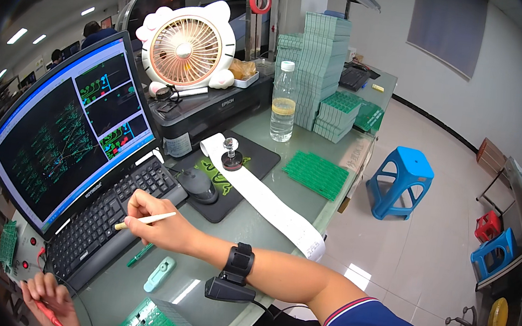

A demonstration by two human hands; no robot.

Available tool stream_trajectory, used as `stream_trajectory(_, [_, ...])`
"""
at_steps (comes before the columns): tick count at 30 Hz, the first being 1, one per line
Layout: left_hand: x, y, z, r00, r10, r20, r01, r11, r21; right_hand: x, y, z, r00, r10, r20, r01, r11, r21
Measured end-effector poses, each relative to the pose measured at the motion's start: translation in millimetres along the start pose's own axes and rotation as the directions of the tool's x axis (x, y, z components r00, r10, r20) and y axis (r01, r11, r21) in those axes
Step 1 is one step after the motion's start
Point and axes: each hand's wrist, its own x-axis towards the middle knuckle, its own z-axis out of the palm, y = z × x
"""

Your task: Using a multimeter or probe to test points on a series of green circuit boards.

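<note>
Over the right part of the black keyboard (100,215), my right hand (161,222) is closed around a slim cream pen-like stick (155,218), whose tan end points down toward the keys. My left hand (58,301) is low at the left, its fingers pinching a red test probe (49,314) slanted down toward the lower edge. Close to the left hand stands a stack of green circuit boards (155,325). A mint-coloured cutter (160,274) and a green pen (140,255) lie between that stack and the keyboard.
A monitor (71,135) stands behind the keyboard. Beyond my right hand are a mouse (199,185), a long paper strip (269,204), a stamp (231,155) and a water bottle (283,107). Tall green board stacks (321,67) and a blue stool (404,179) are farther right.
</note>
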Motion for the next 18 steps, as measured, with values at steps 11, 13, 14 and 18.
stream_trajectory(11, [-16,2,19,0.980,-0.142,-0.136,0.175,0.945,0.278,-3,15,2,0.981,-0.194,-0.021,0.176,0.924,-0.340])
stream_trajectory(13, [-19,-6,24,0.973,-0.144,-0.180,0.192,0.939,0.284,-1,15,2,0.978,-0.204,-0.042,0.177,0.921,-0.348])
stream_trajectory(14, [-21,-9,26,0.963,-0.151,-0.223,0.213,0.934,0.287,0,16,2,0.974,-0.218,-0.065,0.183,0.920,-0.347])
stream_trajectory(18, [-27,-21,33,0.989,-0.127,0.072,0.093,0.929,0.358,7,14,-2,0.955,-0.286,-0.081,0.238,0.899,-0.367])
